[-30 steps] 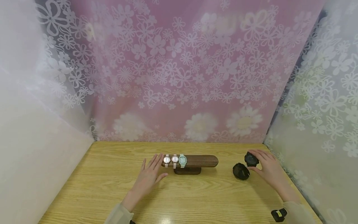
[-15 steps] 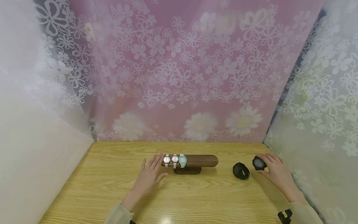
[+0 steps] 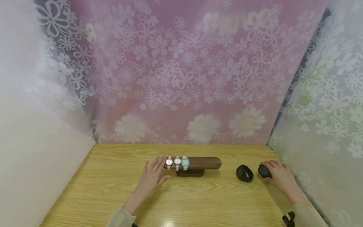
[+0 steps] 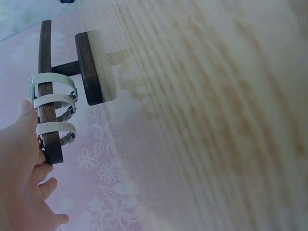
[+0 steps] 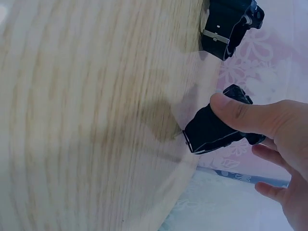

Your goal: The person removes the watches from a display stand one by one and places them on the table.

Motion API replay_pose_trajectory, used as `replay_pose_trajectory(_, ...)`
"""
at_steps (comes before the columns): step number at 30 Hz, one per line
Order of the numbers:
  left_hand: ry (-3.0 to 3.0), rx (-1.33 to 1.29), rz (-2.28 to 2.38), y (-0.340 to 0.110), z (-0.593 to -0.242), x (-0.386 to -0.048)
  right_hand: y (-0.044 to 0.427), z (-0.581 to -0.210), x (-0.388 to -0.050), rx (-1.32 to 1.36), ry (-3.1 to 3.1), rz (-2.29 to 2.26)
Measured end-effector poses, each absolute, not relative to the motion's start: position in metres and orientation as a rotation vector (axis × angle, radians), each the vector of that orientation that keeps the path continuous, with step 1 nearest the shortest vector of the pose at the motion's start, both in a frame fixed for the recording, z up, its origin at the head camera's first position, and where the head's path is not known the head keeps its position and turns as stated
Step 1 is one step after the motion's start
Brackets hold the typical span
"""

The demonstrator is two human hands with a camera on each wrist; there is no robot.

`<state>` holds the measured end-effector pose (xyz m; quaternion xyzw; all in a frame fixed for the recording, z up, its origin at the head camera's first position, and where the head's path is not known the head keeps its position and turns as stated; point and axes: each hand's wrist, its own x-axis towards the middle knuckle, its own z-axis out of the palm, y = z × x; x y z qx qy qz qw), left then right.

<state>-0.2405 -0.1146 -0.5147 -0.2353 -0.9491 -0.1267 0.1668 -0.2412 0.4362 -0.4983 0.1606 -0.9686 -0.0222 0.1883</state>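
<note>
And away: right hand (image 3: 280, 177) swung its pinched black watch (image 3: 264, 171) clear of a second watch (image 3: 244, 173); left hand (image 3: 150, 179), fingers outstretched, touched the stand (image 3: 205, 163).

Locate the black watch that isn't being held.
In the head view, the unheld black watch rests on the table toward the right, between the wooden stand and the right hand.

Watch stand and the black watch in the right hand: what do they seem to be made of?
The watch stand: probably wood, dark brown with a smooth, low-sheen finish; streaky grain shows along its length.
The black watch in the right hand: perhaps rubber or resin, matte, going by its dull, plain black surface; which of the two, I can't tell.
</note>
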Motion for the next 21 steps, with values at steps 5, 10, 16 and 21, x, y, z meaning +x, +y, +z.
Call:
replay_pose_trajectory(5,-2.695,-0.674,-0.38,-0.1144,-0.5147,-0.2414,0.4355,-0.4985,-0.2446,0.444,-2.775,-0.052)
replay_pose_trajectory(10,-2.694,-0.669,-0.383,-0.1145,-0.5154,-0.2418,0.4323,-0.4982,-0.2474,0.475,-2.801,-0.055)
replay_pose_trajectory(16,-2.698,-0.669,-0.365,-0.1144,-0.5153,-0.2412,0.4298,-0.5007,-0.2474,0.483,-2.845,-0.072)
replay_pose_trajectory(21,-2.702,-0.667,-0.365,-0.1142,-0.5155,-0.2405,0.4283,-0.5017,-0.246,0.492,-2.834,-0.062)
